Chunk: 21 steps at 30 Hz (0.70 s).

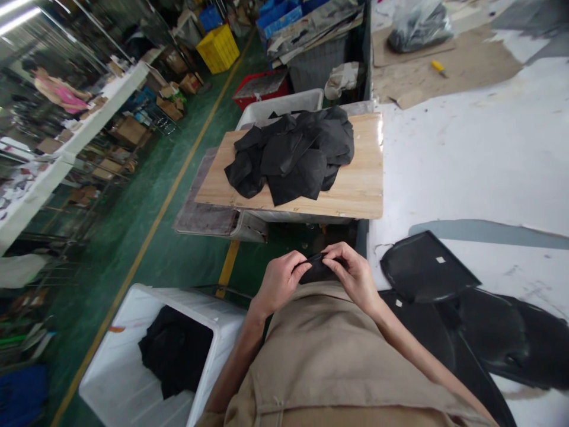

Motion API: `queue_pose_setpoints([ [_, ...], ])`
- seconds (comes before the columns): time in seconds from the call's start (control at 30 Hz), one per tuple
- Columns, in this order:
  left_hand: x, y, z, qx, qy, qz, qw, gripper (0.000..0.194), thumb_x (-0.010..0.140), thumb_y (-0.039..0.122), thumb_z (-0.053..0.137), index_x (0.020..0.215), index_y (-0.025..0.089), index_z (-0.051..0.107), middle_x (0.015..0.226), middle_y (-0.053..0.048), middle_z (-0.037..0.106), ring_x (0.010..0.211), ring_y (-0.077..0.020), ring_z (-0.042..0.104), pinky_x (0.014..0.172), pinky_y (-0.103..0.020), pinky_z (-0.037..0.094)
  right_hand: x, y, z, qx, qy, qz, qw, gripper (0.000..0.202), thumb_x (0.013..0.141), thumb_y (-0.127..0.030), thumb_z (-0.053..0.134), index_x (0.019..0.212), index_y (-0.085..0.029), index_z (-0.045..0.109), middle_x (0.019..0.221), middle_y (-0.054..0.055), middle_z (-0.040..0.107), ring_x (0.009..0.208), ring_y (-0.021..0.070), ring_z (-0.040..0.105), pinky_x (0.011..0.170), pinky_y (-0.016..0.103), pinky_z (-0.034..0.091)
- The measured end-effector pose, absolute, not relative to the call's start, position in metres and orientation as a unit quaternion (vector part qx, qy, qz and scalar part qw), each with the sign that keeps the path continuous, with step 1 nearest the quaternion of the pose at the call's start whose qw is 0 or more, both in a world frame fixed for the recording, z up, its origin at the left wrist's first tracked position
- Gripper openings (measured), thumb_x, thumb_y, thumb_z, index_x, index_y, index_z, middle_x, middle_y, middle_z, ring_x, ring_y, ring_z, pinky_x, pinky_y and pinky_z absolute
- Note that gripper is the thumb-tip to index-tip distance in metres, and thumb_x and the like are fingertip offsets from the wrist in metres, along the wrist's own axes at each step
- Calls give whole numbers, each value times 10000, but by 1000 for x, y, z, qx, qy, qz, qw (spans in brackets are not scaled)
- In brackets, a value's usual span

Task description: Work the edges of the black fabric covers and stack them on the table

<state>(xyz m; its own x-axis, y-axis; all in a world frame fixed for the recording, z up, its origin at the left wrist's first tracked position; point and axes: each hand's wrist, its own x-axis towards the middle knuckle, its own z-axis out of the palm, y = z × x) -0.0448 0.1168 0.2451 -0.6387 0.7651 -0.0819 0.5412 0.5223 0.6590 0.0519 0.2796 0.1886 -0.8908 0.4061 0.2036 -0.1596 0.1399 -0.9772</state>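
Pinching the black piece (318, 273) thumb-to-finger; your left hand (281, 281) and right hand (355, 280) closed near each other, likely to steady its edge | piece before your waist | pile (296, 148) on board (362, 184); seemingly for easy reach

I view a white-covered counter (462, 160) bearing black pieces (427, 267), two with small white tags, at its near end, and brown paper (480, 65), a clear bag (420, 26) and a yellow-handled tool (438, 68) at its far end. Beside it, a wooden board (364, 172) carries a heap of black cut pieces (297, 148).
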Motion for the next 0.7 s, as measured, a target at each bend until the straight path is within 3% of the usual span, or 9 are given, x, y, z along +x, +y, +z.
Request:
queue_pose_setpoints([
  [0.23, -35, 127, 224, 304, 854, 381, 182, 220, 924, 337, 515, 786, 185, 593, 753, -2, 591, 705, -133, 526, 658, -240, 381, 53, 286, 184, -77, -734, 649, 184, 75, 903, -298, 615, 888, -225, 606, 994, 65, 637, 987, 223, 612, 879, 383, 493],
  [0.43, -34, 128, 216, 251, 823, 455, 229, 232, 894, 333, 558, 738, 163, 578, 701, 17, 553, 664, -110, 496, 627, -216, 377, 51, 291, 178, -77, -703, 694, 133, 143, 830, -304, 708, 880, -218, 607, 993, 52, 633, 952, 207, 623, 864, 354, 504],
  [0.6, -33, 133, 211, 201, 794, 505, 271, 337, 901, 401, 539, 679, 148, 566, 632, 30, 480, 618, -94, 438, 583, -212, 347, 54, 286, 177, -69, -718, 672, 168, 77, 833, -264, 710, 818, -218, 649, 992, 53, 648, 957, 207, 624, 861, 355, 497],
  [0.7, -30, 139, 206, 170, 774, 532, 298, 325, 874, 412, 572, 696, 141, 598, 646, 22, 519, 627, -96, 456, 595, -214, 357, 56, 284, 176, -69, -727, 654, 197, 78, 830, -251, 713, 777, -222, 663, 1030, 64, 635, 997, 219, 613, 872, 373, 502],
])
